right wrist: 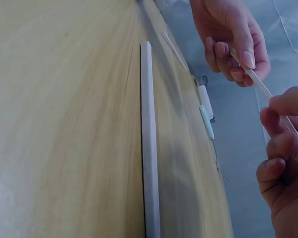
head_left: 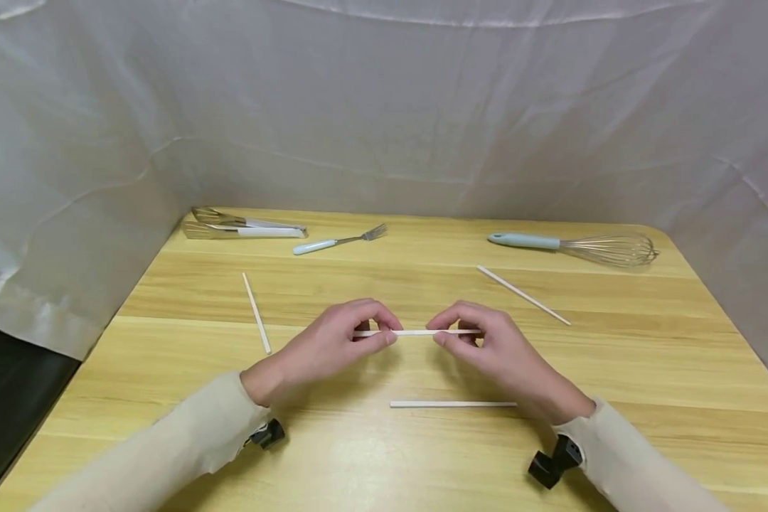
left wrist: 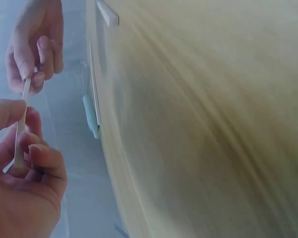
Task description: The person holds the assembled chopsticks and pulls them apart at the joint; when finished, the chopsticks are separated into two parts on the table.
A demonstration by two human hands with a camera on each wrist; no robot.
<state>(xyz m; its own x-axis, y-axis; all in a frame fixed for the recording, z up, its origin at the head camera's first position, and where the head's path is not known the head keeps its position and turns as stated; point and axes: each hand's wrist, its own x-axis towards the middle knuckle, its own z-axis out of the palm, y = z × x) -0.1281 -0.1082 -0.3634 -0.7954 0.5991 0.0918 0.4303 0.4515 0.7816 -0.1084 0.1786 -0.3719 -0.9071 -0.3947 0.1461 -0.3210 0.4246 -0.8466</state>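
Observation:
A thin white stick is held level above the table between both hands. The left hand pinches its left part between thumb and fingers, and the right hand pinches its right part the same way. A short stretch of the stick shows between the two sets of fingertips. In the left wrist view the stick runs from the left palm toward the other hand. Just below the hands, a similar white stick lies sideways on the table. Two more lie at an angle, one left and one right.
Along the back of the wooden table lie metal tongs with white handles, a fork with a pale blue handle, and a whisk. A grey curtain hangs behind the table and at its sides.

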